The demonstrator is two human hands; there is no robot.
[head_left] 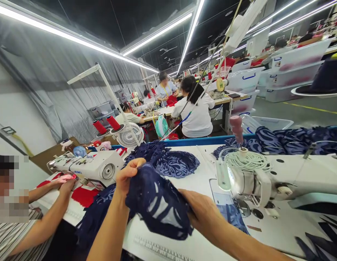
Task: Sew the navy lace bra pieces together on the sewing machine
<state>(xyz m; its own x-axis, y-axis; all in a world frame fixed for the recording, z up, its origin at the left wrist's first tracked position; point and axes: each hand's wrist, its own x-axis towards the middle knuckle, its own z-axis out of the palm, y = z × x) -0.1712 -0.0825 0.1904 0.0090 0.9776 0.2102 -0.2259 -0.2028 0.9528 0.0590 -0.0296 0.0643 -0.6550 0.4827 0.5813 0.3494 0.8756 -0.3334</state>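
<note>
Between my two hands hangs a navy lace bra cup [160, 203], raised above the white sewing table [157, 244]. My left hand [127, 177] pinches its upper left edge between thumb and fingers. On its right edge, my right hand [201, 212] is closed, with some fingertips hidden behind the fabric. Behind it, a patterned navy lace cup [177, 163] lies on a heap of similar pieces. To the right stands a white sewing machine [255, 181], and a piece of blue lace [232, 215] lies beside its needle area.
At the left, a co-worker's hands [66, 181] hold red fabric [85, 195] at another sewing machine [89, 166]. Navy pieces [96, 214] hang over the table's left side. Dark strips [326, 235] lie at lower right. A blue-edged trough [203, 139] of lace pieces runs behind the table.
</note>
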